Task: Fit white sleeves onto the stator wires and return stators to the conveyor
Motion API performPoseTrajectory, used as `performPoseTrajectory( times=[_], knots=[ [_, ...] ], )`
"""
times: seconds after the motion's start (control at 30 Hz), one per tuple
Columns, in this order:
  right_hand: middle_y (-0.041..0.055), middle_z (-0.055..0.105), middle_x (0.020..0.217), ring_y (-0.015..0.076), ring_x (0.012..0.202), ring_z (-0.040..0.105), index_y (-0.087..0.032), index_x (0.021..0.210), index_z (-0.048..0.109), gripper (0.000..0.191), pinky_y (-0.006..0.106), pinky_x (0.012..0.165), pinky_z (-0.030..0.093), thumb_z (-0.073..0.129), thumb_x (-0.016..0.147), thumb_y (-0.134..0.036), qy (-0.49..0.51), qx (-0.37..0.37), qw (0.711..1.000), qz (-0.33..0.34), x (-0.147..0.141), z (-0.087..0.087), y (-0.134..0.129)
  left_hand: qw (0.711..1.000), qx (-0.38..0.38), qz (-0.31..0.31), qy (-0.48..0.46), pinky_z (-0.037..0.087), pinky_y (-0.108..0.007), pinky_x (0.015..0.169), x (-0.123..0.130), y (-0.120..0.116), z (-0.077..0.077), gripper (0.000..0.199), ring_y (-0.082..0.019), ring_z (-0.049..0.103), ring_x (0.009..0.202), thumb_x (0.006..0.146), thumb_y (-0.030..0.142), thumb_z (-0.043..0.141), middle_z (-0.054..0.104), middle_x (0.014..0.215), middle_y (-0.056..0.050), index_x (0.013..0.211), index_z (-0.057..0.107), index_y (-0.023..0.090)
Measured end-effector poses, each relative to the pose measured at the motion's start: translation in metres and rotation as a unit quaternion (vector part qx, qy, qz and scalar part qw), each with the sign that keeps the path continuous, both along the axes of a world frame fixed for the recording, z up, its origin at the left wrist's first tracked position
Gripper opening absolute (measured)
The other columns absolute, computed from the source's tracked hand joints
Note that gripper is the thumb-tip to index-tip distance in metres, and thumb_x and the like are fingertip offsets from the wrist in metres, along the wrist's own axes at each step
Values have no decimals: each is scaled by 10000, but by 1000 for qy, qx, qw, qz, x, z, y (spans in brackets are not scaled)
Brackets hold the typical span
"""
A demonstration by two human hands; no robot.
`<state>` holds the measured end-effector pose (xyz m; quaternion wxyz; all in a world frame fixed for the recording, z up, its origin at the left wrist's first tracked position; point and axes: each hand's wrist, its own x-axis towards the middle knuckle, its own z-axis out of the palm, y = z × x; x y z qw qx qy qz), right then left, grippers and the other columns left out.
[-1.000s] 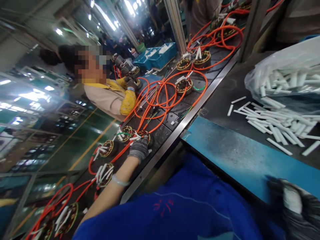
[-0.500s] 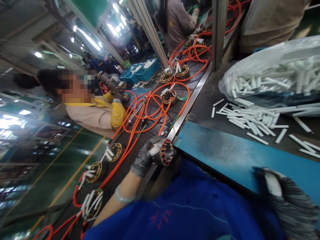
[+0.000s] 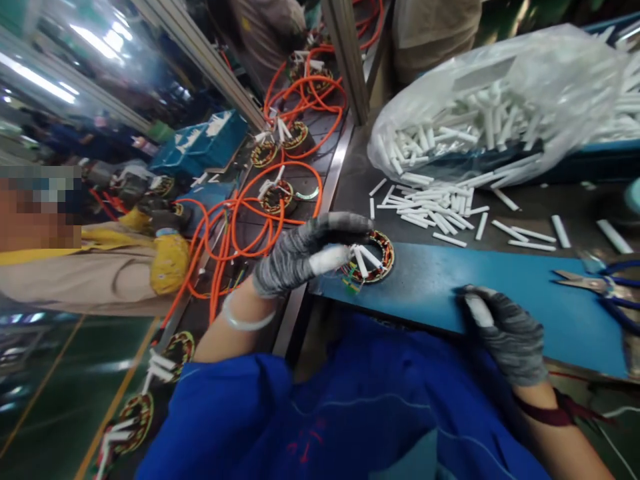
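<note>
A motor stator [image 3: 385,257], a ring with copper-red windings, lies on the left end of the blue mat. White sleeves and thin coloured leads lie across its near left side. My left hand [image 3: 305,257], in a grey knit glove with a white-wrapped thumb, is at the stator's left side. Its fingers reach over the far side, apart from the thumb, and it looks open. Over the mat's front edge is my right hand [image 3: 505,333], gloved alike and away from the stator. Its dark fingertips are blurred, so its grip is unclear.
Loose white tubes [image 3: 440,207] lie behind the mat [image 3: 430,287], before a clear plastic bag [image 3: 400,127] of more tubes. Scissors [image 3: 600,283] rest at the right. Orange hoses [image 3: 235,250] and several other stators [image 3: 277,197] occupy the line at left, where a co-worker's yellow sleeve [image 3: 170,260] shows.
The stator has gone from being held upright in my left hand to lying on the blue mat. The left hand has spread its fingers. My right hand has come inward; the view has shifted right.
</note>
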<state>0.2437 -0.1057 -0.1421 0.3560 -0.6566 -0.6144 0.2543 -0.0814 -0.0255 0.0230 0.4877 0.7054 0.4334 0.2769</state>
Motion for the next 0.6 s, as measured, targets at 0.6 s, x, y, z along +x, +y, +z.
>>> performPoseTrajectory(
  times=[0.6],
  knots=[
    [90, 760, 1207, 281, 1129, 702, -239, 1272, 681, 377, 497, 1031, 548, 625, 967, -455, 145, 4, 962, 232, -104, 8, 57, 977, -37, -89, 189, 547, -391, 1029, -49, 60, -51, 440, -250, 670, 1204, 914, 494, 686, 719, 1295, -103, 1269, 711, 236]
  ],
)
